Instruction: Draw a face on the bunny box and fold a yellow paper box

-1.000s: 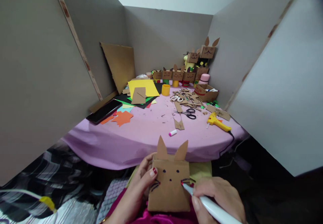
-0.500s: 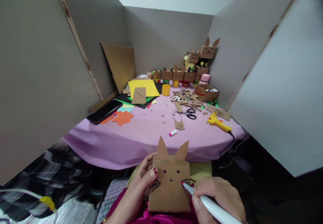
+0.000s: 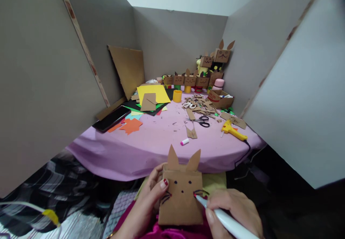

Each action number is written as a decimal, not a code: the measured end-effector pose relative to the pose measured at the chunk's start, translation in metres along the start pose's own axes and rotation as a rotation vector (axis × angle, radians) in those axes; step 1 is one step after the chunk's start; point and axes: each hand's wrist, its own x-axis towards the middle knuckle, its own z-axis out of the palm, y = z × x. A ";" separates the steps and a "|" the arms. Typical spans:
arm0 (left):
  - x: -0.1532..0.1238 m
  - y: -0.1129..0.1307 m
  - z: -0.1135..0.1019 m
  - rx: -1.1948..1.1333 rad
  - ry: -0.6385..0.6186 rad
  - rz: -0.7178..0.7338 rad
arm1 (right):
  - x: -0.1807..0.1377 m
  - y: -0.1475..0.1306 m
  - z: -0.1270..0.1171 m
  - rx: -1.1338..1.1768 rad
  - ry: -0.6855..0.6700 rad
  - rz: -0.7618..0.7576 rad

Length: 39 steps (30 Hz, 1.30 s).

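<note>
Low in the head view, a cardboard box [image 3: 181,210] with two pointed ears is held upright over my lap. Its front carries two dark eyes, a small nose dot, black whiskers and a red mark at each side. My left hand [image 3: 155,190] grips its left edge, thumb on the front and the other fingers partly hidden behind. A white marker [image 3: 229,221] is pinched in my right hand [image 3: 235,208], its tip at the red mark by the right whiskers. A white cap with a pink end [image 3: 184,142] lies on the table in front of the box.
On the pink tablecloth [image 3: 161,134] lie scissors [image 3: 203,121], a yellow glue gun [image 3: 234,131], a phone [image 3: 112,118], coloured paper [image 3: 156,92] and cardboard scraps [image 3: 199,104]. Several cardboard animal figures [image 3: 190,79] stand at the back. Grey panels [image 3: 180,41] enclose the table.
The box has shifted very slightly, its ears a touch to the left. The marker tip stays at the right red mark, and both hands keep their hold.
</note>
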 end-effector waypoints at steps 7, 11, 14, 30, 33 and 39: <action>0.002 -0.002 0.000 0.011 0.007 0.010 | 0.000 -0.001 0.000 -0.026 0.002 -0.004; 0.002 -0.003 -0.001 -0.002 0.000 0.041 | 0.000 -0.001 0.002 -0.033 0.046 0.003; 0.002 -0.002 -0.001 0.008 -0.002 -0.009 | 0.001 -0.001 0.002 -0.019 0.040 0.002; 0.005 -0.007 -0.002 -0.029 -0.001 0.055 | 0.005 -0.003 -0.001 -0.056 0.000 0.025; 0.007 -0.009 -0.002 -0.029 0.006 0.059 | 0.005 -0.003 -0.001 -0.056 0.004 0.037; 0.004 -0.003 0.002 -0.005 0.009 0.021 | 0.002 -0.002 -0.001 0.001 0.043 0.034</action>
